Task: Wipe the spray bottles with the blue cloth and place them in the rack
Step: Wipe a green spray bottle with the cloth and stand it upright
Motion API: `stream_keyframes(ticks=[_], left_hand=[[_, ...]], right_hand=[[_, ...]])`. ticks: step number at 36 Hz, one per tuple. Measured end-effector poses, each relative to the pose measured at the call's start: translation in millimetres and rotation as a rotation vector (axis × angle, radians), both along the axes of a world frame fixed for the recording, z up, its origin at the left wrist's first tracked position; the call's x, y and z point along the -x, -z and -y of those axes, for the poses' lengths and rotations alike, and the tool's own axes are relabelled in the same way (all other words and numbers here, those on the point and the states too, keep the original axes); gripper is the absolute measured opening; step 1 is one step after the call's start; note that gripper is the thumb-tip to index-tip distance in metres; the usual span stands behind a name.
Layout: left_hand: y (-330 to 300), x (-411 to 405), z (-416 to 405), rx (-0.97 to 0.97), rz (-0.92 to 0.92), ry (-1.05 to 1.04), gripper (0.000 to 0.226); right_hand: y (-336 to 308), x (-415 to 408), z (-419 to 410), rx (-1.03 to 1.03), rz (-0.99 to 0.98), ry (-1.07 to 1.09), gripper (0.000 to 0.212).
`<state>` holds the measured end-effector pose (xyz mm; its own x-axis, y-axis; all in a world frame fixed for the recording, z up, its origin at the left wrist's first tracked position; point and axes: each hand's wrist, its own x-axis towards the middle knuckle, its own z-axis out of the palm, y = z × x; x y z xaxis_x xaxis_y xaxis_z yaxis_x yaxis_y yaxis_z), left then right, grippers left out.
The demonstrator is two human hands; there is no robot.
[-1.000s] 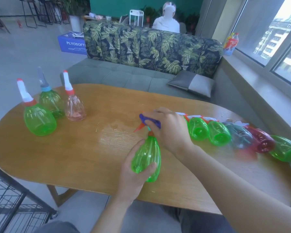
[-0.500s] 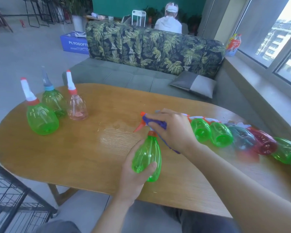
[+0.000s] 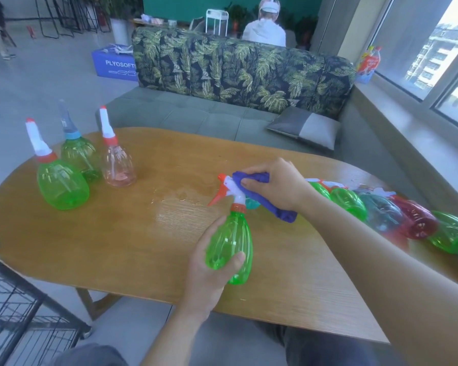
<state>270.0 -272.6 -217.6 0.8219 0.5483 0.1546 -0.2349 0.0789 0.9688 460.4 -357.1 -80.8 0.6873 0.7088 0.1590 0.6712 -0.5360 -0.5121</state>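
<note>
The left hand (image 3: 209,270) grips the belly of a translucent green plastic spray bottle (image 3: 229,247) with a white and orange trigger head, holding it over the near middle of the oval wooden table (image 3: 117,247). The right hand (image 3: 278,186) clutches a folded blue cloth (image 3: 265,199) pressed against the back of that bottle's trigger head. Far left on the table stand three upright spray bottles (image 3: 82,165), two green and one clear pink. To the right lies a row of bottles on their sides (image 3: 397,217), green, teal and red, touching one another. A black wire rack (image 3: 19,320) stands at the near left, beside the table's edge.
</note>
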Motion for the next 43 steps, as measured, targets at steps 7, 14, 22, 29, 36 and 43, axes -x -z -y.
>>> stream_keyframes(ticks=[7,14,22,29,36,43], left_hand=[[-1,1,1,-0.023,-0.013,0.003,0.074],[2,-1,1,-0.031,-0.019,0.038,0.075],[5,-1,1,-0.057,-0.022,0.062,0.075],[8,-2,-2,-0.011,-0.006,0.035,0.075],[7,-2,-3,-0.024,-0.053,0.023,0.081],[6,-3,0,-0.023,-0.042,0.041,0.078]], right_hand=[[-7,-3,26,0.216,-0.063,0.0,0.023],[-30,-11,26,0.043,-0.021,0.07,0.015],[-9,-1,-2,-0.013,-0.057,0.003,0.019],[-6,-6,17,0.166,-0.128,0.037,0.023],[-6,-4,32,0.16,0.222,0.109,0.021],[-1,22,4,-0.128,0.43,-0.155,0.027]])
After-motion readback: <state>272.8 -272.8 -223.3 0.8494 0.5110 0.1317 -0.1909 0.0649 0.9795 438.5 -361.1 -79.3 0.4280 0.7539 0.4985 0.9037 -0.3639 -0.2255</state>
